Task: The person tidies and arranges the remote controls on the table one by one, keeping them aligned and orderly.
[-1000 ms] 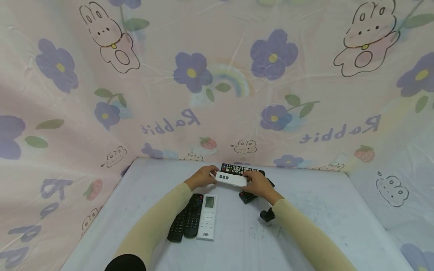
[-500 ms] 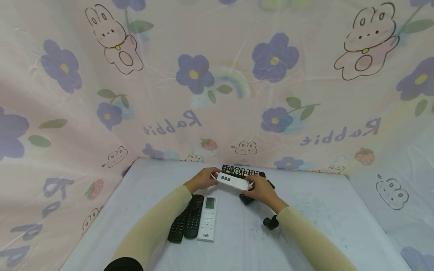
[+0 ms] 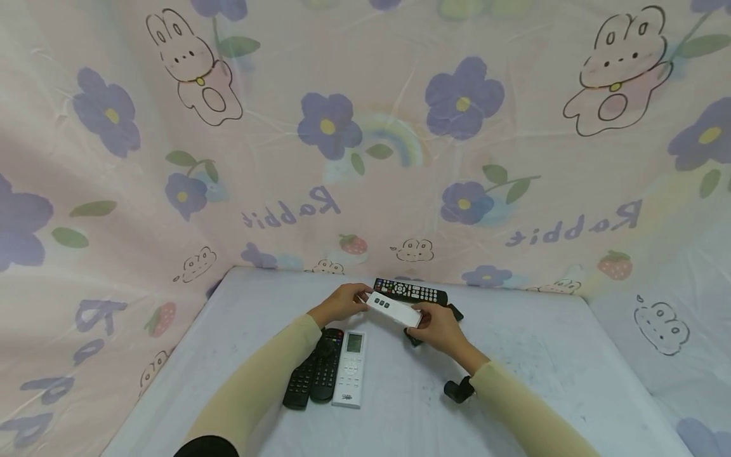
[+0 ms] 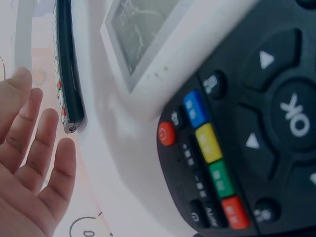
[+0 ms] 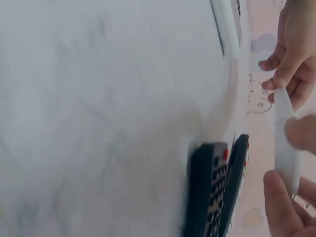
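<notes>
A slim white remote (image 3: 394,309) with three dark buttons near its left end is held up between the two hands, its right end lower. My left hand (image 3: 342,303) pinches the left end; in the right wrist view its thumb and fingertips meet at the tip. My right hand (image 3: 441,327) grips the other end between thumb and fingers, as the right wrist view shows from the side. Behind it lies a long black remote (image 3: 414,292) with coloured buttons. A small black remote (image 3: 412,337) is partly covered by my right hand.
Side by side nearer the front lie a black remote (image 3: 299,384), another black remote (image 3: 327,368) and a white remote with a screen (image 3: 349,371). The white table (image 3: 514,355) ends at a printed curtain (image 3: 388,190). A black device (image 3: 459,389) sits at my right wrist.
The white remote has tilted, its right end dropping toward me. My right hand has moved a little down and right with it, while my left hand stays almost in place.
</notes>
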### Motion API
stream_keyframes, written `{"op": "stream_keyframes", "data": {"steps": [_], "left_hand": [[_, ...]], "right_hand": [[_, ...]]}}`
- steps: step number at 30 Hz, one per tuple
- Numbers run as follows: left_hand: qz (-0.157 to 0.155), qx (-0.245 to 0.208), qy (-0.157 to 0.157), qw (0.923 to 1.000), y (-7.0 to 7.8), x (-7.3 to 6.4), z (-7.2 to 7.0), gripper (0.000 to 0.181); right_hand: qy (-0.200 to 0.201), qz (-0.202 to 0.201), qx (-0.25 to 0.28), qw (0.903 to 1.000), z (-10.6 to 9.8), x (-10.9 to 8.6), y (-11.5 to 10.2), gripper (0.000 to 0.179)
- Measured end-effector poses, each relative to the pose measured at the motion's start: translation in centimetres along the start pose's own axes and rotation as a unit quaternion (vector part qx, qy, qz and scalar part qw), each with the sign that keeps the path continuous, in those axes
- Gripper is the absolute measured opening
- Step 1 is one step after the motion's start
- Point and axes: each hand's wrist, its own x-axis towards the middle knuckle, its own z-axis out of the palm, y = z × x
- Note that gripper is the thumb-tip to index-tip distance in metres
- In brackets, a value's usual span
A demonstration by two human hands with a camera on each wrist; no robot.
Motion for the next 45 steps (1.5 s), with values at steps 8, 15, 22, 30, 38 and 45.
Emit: {"op": "stream_keyframes", "data": {"steps": [8,15,22,30,38,45], "left_hand": [[0.021,0.007,-0.011,0.9997,0.1,-0.2,-0.1,0.03],[0.031,-0.007,-0.026,0.9991,0.1,-0.2,0.0,0.025],[0.036,-0.01,-0.044,0.9984,0.2,-0.6,0.3,0.026],[0.04,0.012,-0.068,0.9968,0.9,-0.9,0.5,0.018],[0.037,0.029,-0.082,0.9955,1.1,-1.2,1.0,0.014],[0.034,0.058,-0.102,0.9925,0.7,-1.3,1.5,0.015]], "right_hand": [[0.009,0.038,0.029,0.9988,0.5,-1.3,-0.9,0.049],[-0.012,0.074,0.06,0.9954,0.8,-2.6,-1.9,0.05],[-0.057,0.067,0.104,0.9907,1.1,-4.3,-2.4,0.061],[-0.082,0.053,0.129,0.9868,1.8,-5.8,-3.6,0.064],[-0.077,0.051,0.122,0.9882,3.1,-6.8,-4.7,0.061],[-0.077,0.055,0.104,0.99,4.4,-7.4,-5.2,0.059]]}}
